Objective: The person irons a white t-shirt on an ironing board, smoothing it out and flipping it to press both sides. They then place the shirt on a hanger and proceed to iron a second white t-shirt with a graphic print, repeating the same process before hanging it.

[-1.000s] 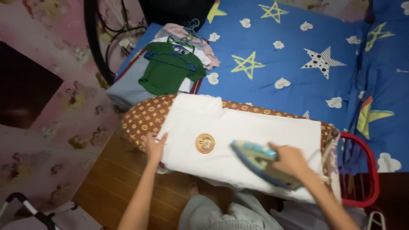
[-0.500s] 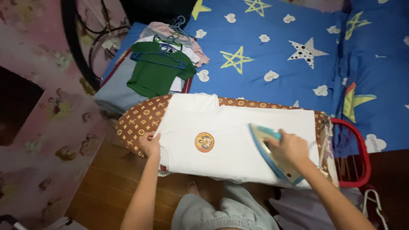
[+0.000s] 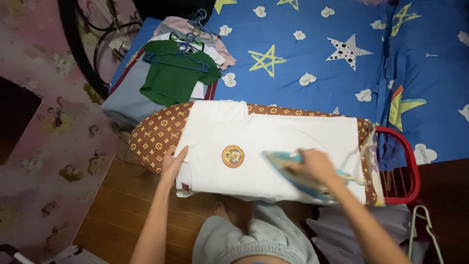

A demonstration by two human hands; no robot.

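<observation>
A white shirt with a round orange badge lies flat on a brown patterned ironing board. My left hand rests flat on the shirt's near left edge, fingers apart, pinning the cloth. My right hand grips the handle of a blue-green iron, whose soleplate sits on the shirt to the right of the badge.
A blue bedsheet with stars covers the bed behind the board. A pile of clothes on hangers, with a green shirt on top, lies at the bed's left. A red wire rack ends the board. A white hanger lies below.
The view has shifted slightly. My right hand has kept the iron on the shirt's right half, sliding it a little. My left hand stays pressed on the left edge.
</observation>
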